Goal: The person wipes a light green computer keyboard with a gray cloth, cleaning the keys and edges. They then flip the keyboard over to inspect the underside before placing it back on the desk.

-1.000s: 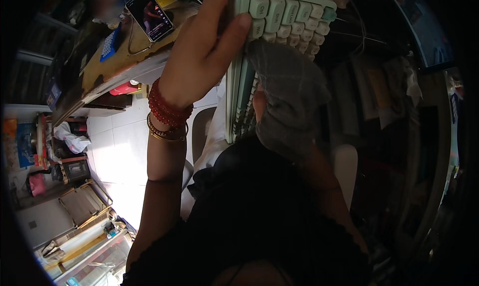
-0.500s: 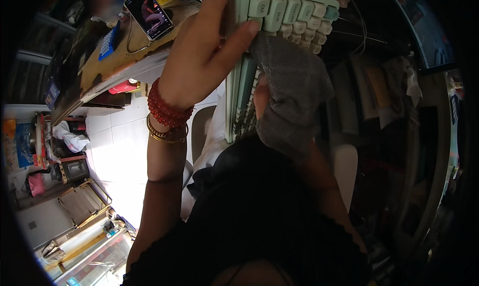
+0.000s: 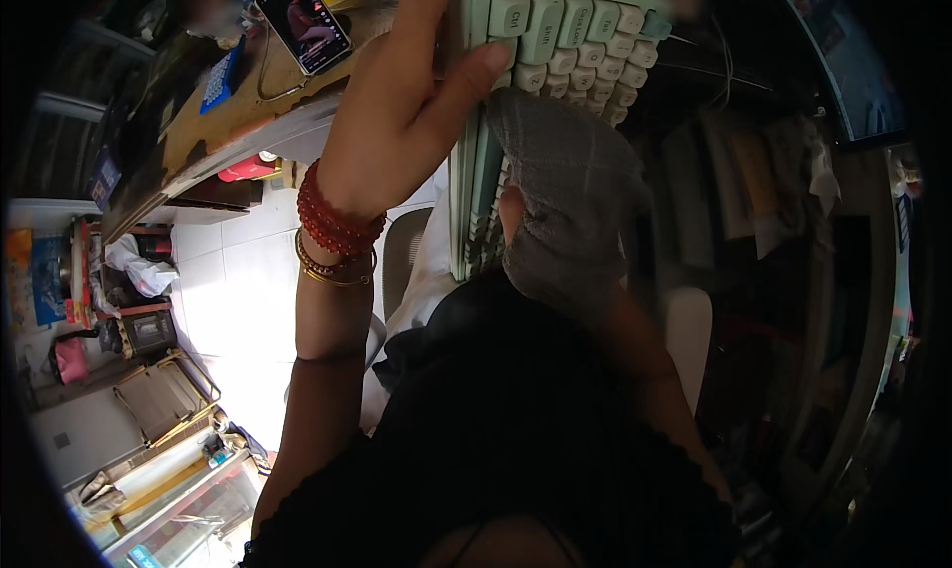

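Observation:
A pale green keyboard with cream and green keys is tilted up in front of me, its near end at my lap. My left hand grips its far left edge, with the thumb over the keys and the fingers hidden behind the frame. Over the keys lies a grey cloth, draped across my right hand. Only that hand's thumb shows at the cloth's left border; the other fingers are covered. The cloth hides the middle of the keyboard.
A worn desk stands at the left, carrying a lit phone and a blue object. A monitor is at the far right. A white plastic bag and a folded chair stand lower left.
My right hand and the cloth have slid down the keyboard toward me, uncovering more keys near its far end. My left hand keeps its hold.

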Available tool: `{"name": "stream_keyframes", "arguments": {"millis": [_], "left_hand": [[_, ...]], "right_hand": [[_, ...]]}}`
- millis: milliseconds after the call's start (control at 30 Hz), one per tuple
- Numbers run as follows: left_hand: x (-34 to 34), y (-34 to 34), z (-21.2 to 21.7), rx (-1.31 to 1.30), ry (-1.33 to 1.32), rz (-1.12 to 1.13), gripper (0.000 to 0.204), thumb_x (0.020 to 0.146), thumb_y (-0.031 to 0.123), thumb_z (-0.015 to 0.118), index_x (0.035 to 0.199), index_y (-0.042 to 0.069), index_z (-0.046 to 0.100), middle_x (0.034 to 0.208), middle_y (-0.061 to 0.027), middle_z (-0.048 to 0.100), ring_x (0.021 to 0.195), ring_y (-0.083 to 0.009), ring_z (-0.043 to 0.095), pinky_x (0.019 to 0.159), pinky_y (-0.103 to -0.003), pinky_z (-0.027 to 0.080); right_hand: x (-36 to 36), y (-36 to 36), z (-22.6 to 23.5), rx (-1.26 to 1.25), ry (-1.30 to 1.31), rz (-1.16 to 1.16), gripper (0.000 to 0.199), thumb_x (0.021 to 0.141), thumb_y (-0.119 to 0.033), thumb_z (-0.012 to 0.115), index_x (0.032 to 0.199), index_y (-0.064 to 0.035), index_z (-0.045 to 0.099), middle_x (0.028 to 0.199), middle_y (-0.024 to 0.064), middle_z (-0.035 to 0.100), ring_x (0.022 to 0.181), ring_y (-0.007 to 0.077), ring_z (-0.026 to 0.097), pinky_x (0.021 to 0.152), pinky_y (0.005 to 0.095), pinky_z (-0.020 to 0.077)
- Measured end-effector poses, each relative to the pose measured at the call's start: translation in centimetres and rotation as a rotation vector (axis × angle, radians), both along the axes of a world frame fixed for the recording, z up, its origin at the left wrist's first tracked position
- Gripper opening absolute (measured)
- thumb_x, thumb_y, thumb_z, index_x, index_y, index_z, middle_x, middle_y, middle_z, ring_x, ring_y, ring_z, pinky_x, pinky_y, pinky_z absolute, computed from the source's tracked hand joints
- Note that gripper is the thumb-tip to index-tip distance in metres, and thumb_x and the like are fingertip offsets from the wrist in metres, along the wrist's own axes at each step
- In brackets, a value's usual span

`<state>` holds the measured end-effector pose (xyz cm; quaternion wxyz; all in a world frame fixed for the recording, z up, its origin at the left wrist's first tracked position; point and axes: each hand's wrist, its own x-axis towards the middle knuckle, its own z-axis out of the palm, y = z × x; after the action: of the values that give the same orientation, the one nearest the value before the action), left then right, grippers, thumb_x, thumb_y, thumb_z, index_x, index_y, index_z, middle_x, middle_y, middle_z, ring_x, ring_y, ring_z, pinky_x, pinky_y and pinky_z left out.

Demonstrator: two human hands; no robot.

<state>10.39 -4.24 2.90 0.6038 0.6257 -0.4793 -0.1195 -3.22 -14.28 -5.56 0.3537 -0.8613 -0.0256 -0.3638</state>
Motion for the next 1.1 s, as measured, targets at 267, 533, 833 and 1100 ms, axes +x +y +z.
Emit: {"name": "stream_keyframes", "arguments": {"millis": [267,533,833,1100], "left_hand": [[-1.7,-0.4,1.5,0.1,-0.127,0.113,0.058,0.087,0.001,0.056,0.138,0.006,0.029,0.112,-0.0082,0.048,0.092,-0.012,0.053,0.076,-0.024,0.045],[-2.3,-1.0,2.6,0.154,-0.126,0.13,0.063,0.082,-0.001,0.058,0.138,0.005,0.03,0.115,-0.0082,0.047,0.098,-0.0126,0.052,0.077,-0.023,0.044],[-0.7,-0.7,0.8,0.101,-0.159,0.107,0.072,0.075,-0.005,0.062,0.138,0.007,0.028,0.117,-0.008,0.045,0.099,-0.0109,0.05,0.075,-0.022,0.041],[-0.9,-0.7,0.0,0.047,-0.086,0.055,0.074,0.072,-0.007,0.063,0.137,0.007,0.03,0.117,-0.0088,0.044,0.102,-0.0117,0.05,0.077,-0.023,0.042]], "right_hand": [[1.0,-1.2,-0.6,0.079,-0.139,-0.002,0.036,0.087,-0.006,0.055,0.122,0.0025,0.053,0.121,0.0142,0.055,0.112,0.0237,0.054,0.096,0.0355,0.0446],[2.0,-2.2,-1.3,0.293,-0.33,0.03,0.035,0.086,0.002,0.051,0.121,0.0032,0.054,0.121,0.015,0.056,0.113,0.0237,0.055,0.097,0.0355,0.0441],[2.6,-3.6,-2.9,0.196,-0.365,-0.009,0.033,0.089,0.001,0.049,0.122,0.0011,0.054,0.122,0.0136,0.056,0.114,0.0242,0.054,0.099,0.0368,0.0438],[0.9,-1.4,-0.3,0.153,-0.25,-0.091,0.036,0.09,-0.002,0.053,0.126,0.0,0.051,0.127,0.013,0.052,0.119,0.0254,0.05,0.103,0.0382,0.04]]}}
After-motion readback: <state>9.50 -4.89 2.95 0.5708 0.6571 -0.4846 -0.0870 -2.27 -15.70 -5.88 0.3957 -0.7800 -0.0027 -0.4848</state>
